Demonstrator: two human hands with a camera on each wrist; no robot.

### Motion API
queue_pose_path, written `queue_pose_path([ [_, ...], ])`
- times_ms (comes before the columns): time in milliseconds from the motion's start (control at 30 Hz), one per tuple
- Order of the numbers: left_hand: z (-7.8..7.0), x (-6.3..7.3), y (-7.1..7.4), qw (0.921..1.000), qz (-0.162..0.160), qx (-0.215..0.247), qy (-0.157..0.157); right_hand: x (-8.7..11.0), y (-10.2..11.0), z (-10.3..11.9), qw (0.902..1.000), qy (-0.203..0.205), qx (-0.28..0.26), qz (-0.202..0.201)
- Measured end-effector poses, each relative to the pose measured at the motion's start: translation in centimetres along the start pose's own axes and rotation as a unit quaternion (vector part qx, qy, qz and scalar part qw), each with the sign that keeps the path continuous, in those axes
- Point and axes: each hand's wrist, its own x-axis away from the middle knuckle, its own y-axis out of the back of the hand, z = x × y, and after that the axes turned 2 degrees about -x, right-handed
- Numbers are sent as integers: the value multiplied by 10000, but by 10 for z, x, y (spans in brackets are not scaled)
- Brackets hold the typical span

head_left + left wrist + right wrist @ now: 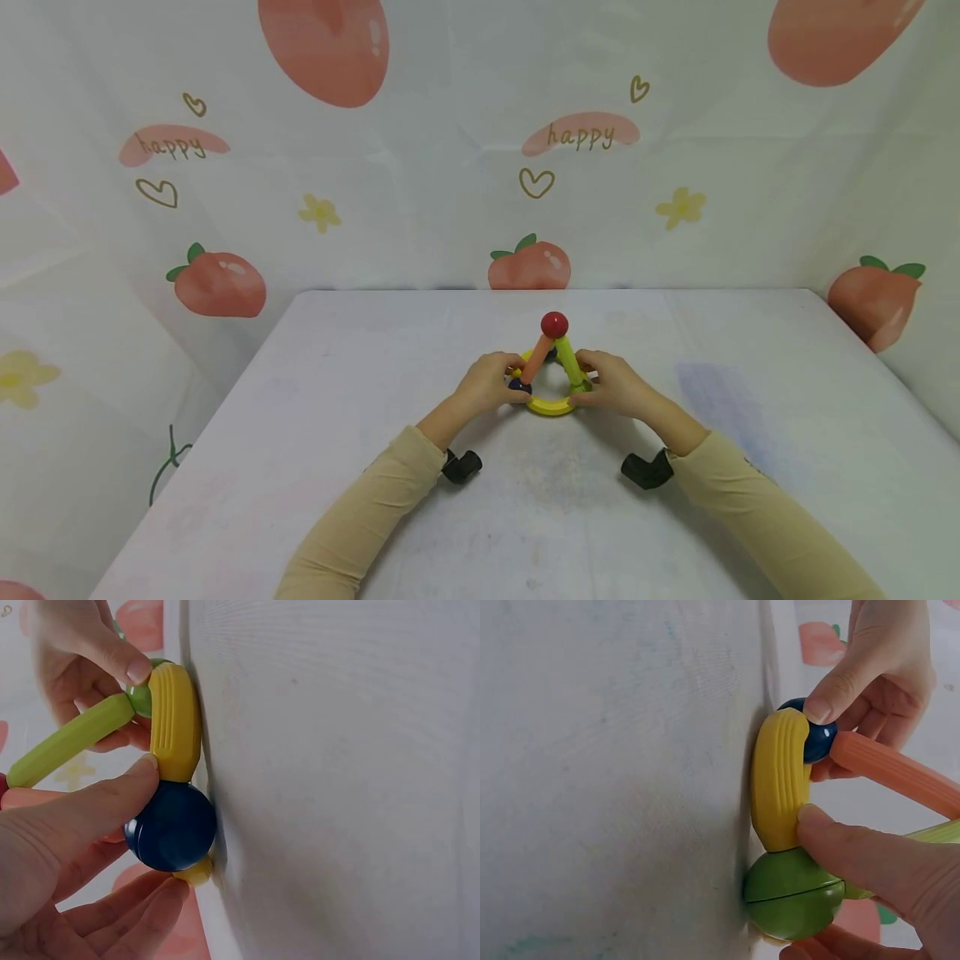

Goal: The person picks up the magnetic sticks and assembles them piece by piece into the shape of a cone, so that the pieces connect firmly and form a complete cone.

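A toy frame of rods and balls stands on the table, its base a ring of yellow curved bars (550, 407). From the ring an orange rod (536, 359) and a lime-green rod (568, 360) lean together under a red ball (554, 325). My left hand (486, 382) grips the ring at the blue ball (174, 826), thumb over the front yellow bar's end. Opposite it, my right hand (611, 383) holds the ring around the green ball (793, 894), its thumb on the same bar. Another dark ball (552, 353) shows at the ring's back, partly hidden by the rods.
The white table (375, 358) runs back to a hanging cloth (442, 208) printed with peaches and flowers. Black camera pieces (461, 467) stick out from under both wrists, low over the tabletop.
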Motion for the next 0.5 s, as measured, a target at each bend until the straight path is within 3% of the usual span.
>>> queue_pose_path([
  [500, 0, -6, 0, 9998, -193, 93, 19, -7, 4, -3, 9999, -147, -47, -6],
])
